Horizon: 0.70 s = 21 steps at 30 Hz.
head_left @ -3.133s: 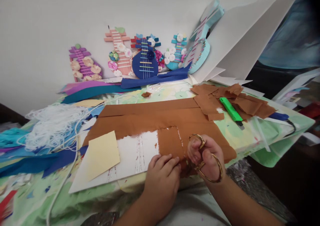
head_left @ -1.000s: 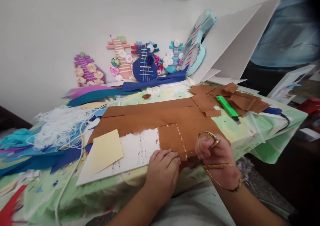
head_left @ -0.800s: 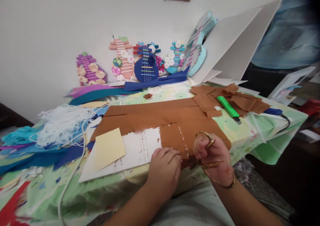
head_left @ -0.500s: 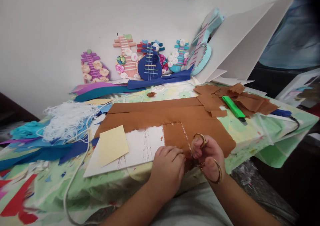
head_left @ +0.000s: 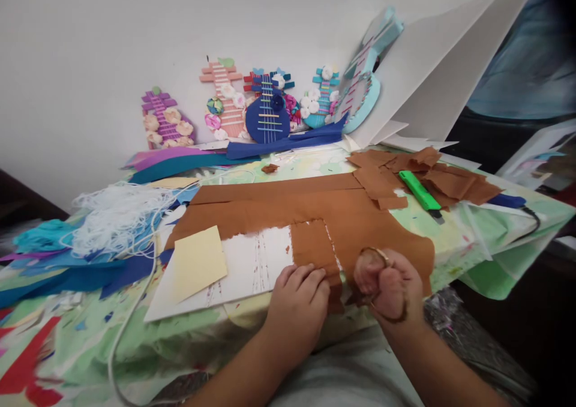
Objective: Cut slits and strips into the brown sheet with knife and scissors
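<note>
My right hand (head_left: 391, 287) has its thumb and fingers through the gold-rimmed handle loops of a pair of scissors (head_left: 400, 318). The blades point left, low at the near edge of a large brown sheet (head_left: 270, 206), crepe paper or cloth; they are blurred and mostly hidden. Fingers laid over the top, my left hand (head_left: 297, 302) rests on a brown rectangular piece (head_left: 312, 242); its thumb is hidden. A ragged slit runs down the right side of this piece. To the left, a white board (head_left: 252, 263) shows brown streaks, with a pale yellow square of paper (head_left: 200, 263) on it.
Brown scraps (head_left: 450, 179) lie at the right under a green box cutter (head_left: 419, 191). Tangled white string (head_left: 117, 218) and blue strips (head_left: 76, 281) cover the left side. Several decorated toy-like guitars (head_left: 269, 116) lean on the wall. A white cord (head_left: 130, 335) hangs over the front edge.
My right hand has shifted right and slightly down with the scissors, and its thumb and fingers are closer together. The slit looks wider near the front edge. My left hand stays on the brown piece.
</note>
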{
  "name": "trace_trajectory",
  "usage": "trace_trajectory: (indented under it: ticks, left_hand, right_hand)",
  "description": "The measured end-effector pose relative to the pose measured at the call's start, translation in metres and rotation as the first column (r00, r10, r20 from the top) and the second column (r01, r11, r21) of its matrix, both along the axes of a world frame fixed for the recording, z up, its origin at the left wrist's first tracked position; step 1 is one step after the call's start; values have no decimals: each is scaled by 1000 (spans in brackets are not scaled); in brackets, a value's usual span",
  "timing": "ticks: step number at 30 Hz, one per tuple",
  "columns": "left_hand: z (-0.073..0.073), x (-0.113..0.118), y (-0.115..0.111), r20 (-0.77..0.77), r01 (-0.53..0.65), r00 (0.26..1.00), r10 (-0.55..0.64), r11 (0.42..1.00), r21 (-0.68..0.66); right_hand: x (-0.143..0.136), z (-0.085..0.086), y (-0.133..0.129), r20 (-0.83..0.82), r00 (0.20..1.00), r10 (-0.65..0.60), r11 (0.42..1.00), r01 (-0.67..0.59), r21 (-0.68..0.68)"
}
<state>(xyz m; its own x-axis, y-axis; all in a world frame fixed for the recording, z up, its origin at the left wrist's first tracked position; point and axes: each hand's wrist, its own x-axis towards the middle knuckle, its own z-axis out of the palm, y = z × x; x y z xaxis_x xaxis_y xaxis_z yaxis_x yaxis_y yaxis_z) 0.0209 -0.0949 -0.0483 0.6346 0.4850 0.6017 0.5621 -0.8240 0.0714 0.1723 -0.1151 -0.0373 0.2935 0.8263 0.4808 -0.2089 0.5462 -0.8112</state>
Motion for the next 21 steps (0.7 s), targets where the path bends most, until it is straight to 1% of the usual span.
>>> trace_trajectory:
  ticks: [2,4,5,6,7,8,9,10,11,12,13,14,15,16,17,19,21]
  left_hand:
    - [-2,-1,-1,-25,-4,1000,5,999,54]
    - [-5,-1,-3,-49,-10,999,15,996,93]
    - [-6,-1,-5,-61,-14,998,21,994,106]
    - [-7,-1,-6,-73,-18,997,27,993,114]
    - [-9,-1,-8,-77,-23,996,32,992,122]
    - [-10,0,-9,-75,-28,996,39,991,131]
    - [-11,1,-11,-67,-35,997,45,989,141]
    - [-10,1,-13,-56,-40,997,49,988,150]
    - [-8,1,-14,-47,-38,998,46,987,156]
    - [-5,2,-15,-40,-31,999,38,986,161]
    - [1,2,-16,-38,-15,999,21,986,164]
    - [7,2,-15,-40,4,999,3,986,164]
    - [15,2,-13,-46,15,999,-8,987,158]
    - [23,4,-10,-57,10,998,-1,990,144]
    - [31,6,-5,-76,-21,997,30,993,118]
    - [43,13,7,-158,-138,977,141,990,30]
    - [49,23,21,-274,-232,940,204,970,-75]
  right_hand:
    - [11,20,-3,-117,990,73,997,-70,31]
    - [25,40,-7,-132,984,116,993,-117,5]
    - [32,48,-10,-107,989,106,994,-107,-5]
    - [38,54,-13,-59,997,56,998,-58,-28]
    - [44,58,-16,21,1000,-23,998,24,-55]
    - [48,61,-18,136,984,-118,988,130,-80]
    - [51,62,-18,290,935,-205,964,244,-107]
    - [53,62,-17,470,846,-252,930,346,-124]
    - [54,63,-15,650,718,-250,895,427,-127]
    - [54,63,-10,800,565,-201,869,480,-120]
    - [54,64,-4,904,407,-129,850,515,-111]
    - [54,66,5,964,261,-53,837,539,-100]
    - [53,69,15,990,142,11,828,553,-88]
    - [52,71,27,997,53,60,825,560,-79]
    - [51,74,40,995,-9,100,827,557,-78]
    - [46,79,67,984,-85,155,851,518,-89]
    - [38,80,95,973,-139,184,886,451,-103]
